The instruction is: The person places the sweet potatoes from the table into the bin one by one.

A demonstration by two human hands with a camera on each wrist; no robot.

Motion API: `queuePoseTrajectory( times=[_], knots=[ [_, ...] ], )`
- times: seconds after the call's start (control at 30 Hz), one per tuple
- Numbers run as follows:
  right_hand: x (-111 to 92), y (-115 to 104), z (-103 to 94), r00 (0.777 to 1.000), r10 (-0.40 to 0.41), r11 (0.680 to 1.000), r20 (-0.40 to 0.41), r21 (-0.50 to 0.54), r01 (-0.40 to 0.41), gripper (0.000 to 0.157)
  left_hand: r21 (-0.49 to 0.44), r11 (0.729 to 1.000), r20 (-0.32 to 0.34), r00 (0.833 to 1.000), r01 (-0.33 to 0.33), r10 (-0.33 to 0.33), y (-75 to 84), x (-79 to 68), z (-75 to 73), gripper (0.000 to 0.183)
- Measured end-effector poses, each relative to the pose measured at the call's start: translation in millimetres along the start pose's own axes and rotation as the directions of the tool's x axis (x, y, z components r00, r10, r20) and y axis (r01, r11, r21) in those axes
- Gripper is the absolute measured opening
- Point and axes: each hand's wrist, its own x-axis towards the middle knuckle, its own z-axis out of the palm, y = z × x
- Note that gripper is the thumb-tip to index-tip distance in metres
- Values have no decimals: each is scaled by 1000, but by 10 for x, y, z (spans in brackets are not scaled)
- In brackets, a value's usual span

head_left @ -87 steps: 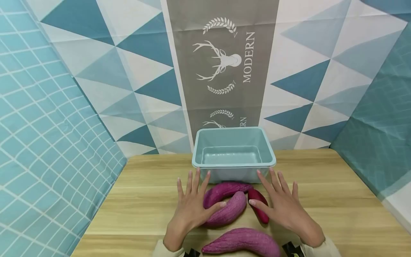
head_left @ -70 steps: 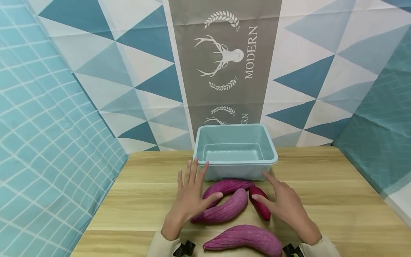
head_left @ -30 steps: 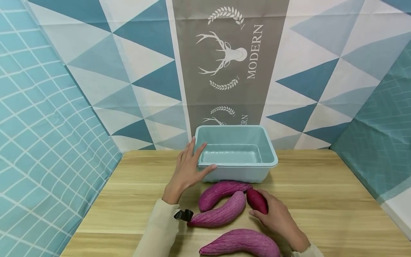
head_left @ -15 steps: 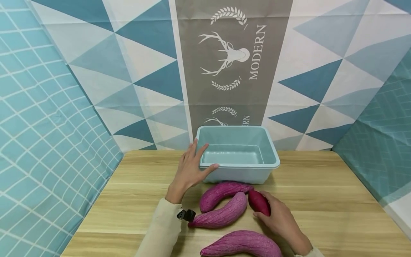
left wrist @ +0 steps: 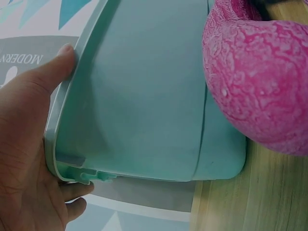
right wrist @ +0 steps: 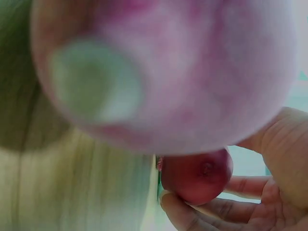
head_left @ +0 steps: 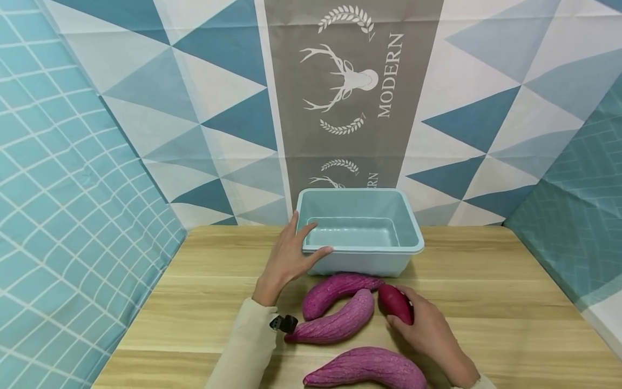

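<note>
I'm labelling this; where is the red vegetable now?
In the head view, right of centre: the red vegetable is in the right hand, in front of the blue tub.

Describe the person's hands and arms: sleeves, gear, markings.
Left hand and right hand: bare, ungloved. Left sleeve: long, plain cream. Right sleeve: same colour, only the cuff end visible. Small, blocky black device at the left cuff. No markings visible on either sleeve.
</note>
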Motion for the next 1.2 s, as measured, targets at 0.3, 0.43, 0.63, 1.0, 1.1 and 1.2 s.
queuePoseTrajectory(
  times=[0.3,0.43,0.63,1.0,1.1,1.2],
  knots=[
    [-40,-44,-35,1000,-9,1000,-23,10,9,59,-19,1000,29,999,16,-15,45,16,15,73],
    [-34,-69,-53,999,-22,999,-37,22,23,58,-36,999,28,999,38,-37,45,16,6,72],
    [-35,-113,-79,996,-59,998,-65,29,61,58,-36,998,9,998,56,-56,18,-3,34,72],
    [-55,-193,-98,987,-89,992,-132,76,100,56,-26,998,-32,998,51,-52,16,-40,56,70],
    [-48,-222,-124,985,-93,991,-142,79,105,57,-23,999,-36,998,48,-48,24,-22,55,70],
    [-30,-247,-155,981,-117,989,-153,70,129,57,-27,998,-46,998,48,-49,28,-8,52,70]
  ],
)
